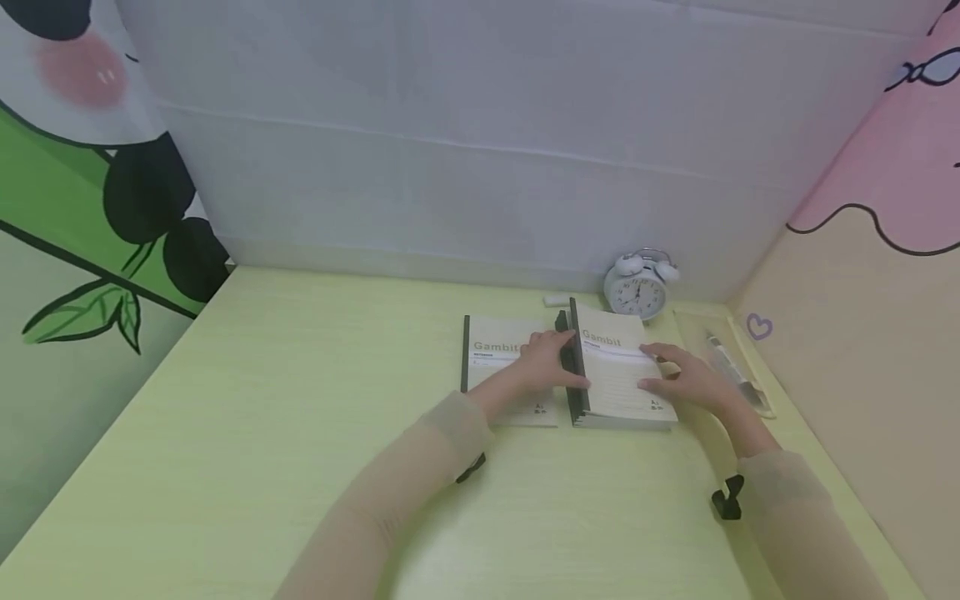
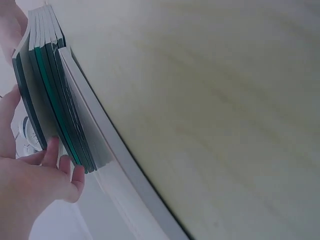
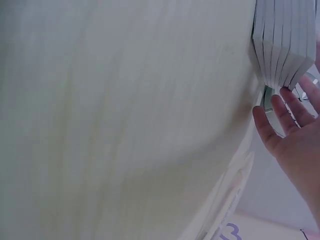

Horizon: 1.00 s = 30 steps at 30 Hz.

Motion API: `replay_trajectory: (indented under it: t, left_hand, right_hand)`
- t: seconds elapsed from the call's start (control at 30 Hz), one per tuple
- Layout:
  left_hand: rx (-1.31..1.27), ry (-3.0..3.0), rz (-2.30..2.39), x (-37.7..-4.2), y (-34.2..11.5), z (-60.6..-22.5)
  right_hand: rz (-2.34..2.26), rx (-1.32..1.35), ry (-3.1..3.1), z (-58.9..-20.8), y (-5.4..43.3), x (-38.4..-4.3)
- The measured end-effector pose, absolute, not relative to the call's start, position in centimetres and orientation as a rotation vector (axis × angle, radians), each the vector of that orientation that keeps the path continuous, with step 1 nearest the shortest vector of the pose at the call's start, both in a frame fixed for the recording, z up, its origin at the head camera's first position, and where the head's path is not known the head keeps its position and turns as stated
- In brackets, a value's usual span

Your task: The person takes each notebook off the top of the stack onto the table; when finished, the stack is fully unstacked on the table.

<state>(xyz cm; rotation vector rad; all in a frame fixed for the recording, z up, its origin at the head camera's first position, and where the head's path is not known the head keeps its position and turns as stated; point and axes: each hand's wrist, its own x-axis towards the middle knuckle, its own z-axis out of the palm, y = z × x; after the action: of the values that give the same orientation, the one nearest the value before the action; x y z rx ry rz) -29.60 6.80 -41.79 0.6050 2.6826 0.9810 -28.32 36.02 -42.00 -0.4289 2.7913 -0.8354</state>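
A stack of several notebooks (image 1: 621, 379) with cream "Gambit" covers and dark spines lies on the table. My left hand (image 1: 546, 362) is at its spine side. It pinches the top notebook (image 2: 26, 97), thumb on the cover and a finger beneath; that spine edge stands a little raised from the notebooks below. My right hand (image 1: 693, 379) touches the opposite edge of the stack, its fingers fairly straight in the right wrist view. Another notebook (image 1: 491, 333) of the same look lies flat to the left, partly covered by the left hand and forearm.
Behind the stack stands a white twin-bell alarm clock (image 1: 637, 287), with a small white block (image 1: 557, 300) left of it. A shallow tray (image 1: 763, 408) at the right holds a pen (image 1: 723, 358). A white sheet (image 1: 450, 192) hangs behind the table (image 1: 262, 417).
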Motion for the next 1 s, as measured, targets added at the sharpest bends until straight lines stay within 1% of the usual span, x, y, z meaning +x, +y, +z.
replay_trajectory:
  t: [0.23,0.37,0.57,0.73,1.0]
  left_hand:
    - [0.601,2.582,1.202,-29.4,7.1,-40.9]
    - [0.612,2.583,1.273,-29.3,7.0,-40.0]
    - [0.623,2.629,1.253,-29.4,6.5,-38.9]
    - [0.624,2.632,1.252,-29.5,5.8,-38.0]
    - [0.628,2.650,1.304,-29.7,3.5,-36.7]
  right_hand:
    - [-0.817,-0.423,2.892,-41.7,36.4,-28.6]
    - [-0.948,-0.455,2.850,-40.6,36.2,-28.6]
    - [-1.055,-0.472,2.752,-38.8,35.3,-28.1]
    - [-1.062,-0.514,2.781,-38.5,35.0,-28.2]
    - [-1.325,-0.488,2.691,-36.8,33.2,-28.5]
